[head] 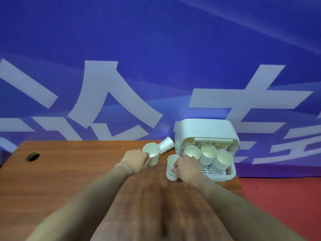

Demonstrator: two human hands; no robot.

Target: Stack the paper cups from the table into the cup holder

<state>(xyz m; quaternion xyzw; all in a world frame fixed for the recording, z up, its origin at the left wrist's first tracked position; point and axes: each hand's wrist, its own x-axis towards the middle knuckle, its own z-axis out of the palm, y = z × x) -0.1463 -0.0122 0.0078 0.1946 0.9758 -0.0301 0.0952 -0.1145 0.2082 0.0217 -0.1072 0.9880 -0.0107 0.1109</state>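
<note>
Table [78, 171]: reddish-brown wood grain with darker streaks; one dark round hole [33, 156] near its left end.
Backdrop [156, 49]: deep blue-violet banner with paler blue wavy bands and very large pale grey-white characters.
Floor [281, 206]: flat red, with one small dark speck.
Cup holder [206, 127]: plain white plastic, with a white slotted base.
Stacked cups [208, 153] in the holder: creamy white, rims forming thin pale rings.
Cup in left hand [152, 153]: white outside, cream inside.
Cup in right hand [172, 168]: white with a dark printed logo and lettering.
Cup lying on its side [166, 145]: white.
</note>
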